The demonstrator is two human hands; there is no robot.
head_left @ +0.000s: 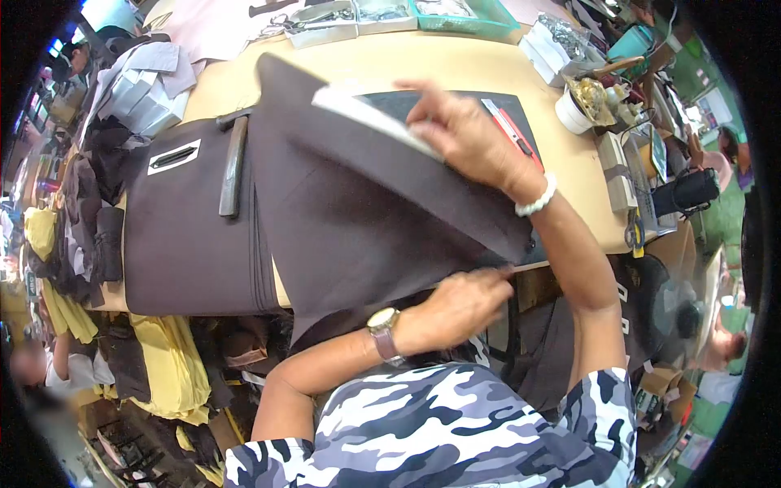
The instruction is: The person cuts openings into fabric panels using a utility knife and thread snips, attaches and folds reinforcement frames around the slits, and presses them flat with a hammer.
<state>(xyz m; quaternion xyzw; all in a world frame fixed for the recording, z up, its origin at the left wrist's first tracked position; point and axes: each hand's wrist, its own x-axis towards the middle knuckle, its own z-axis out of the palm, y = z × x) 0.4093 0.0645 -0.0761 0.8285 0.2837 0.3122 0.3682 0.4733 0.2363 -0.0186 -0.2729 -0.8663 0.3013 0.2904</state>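
Note:
A dark brown fabric panel (350, 211) lies slanted across the table in front of me, partly lifted and creased, its folds meeting near the lower right corner. At that corner my left hand (451, 313), wearing a watch, has curled fingers closed on the fabric edge; they are slightly blurred. Over the panel's upper right part hovers my right hand (468, 138), with a white bracelet at the wrist and its fingers apart. Beside its fingertips a white strip (374, 118) runs along the panel. Beneath is a black cutting mat (521, 122) with a red utility knife (511, 130) on it.
Left of the panel, a hammer (234, 167) rests on a stack of brown fabric pieces (195, 244). Trays (321, 32) of small parts line the far edge. A white tub (573, 114) and scissors (634, 233) are at right. Yellow cloth (167, 366) hangs at lower left.

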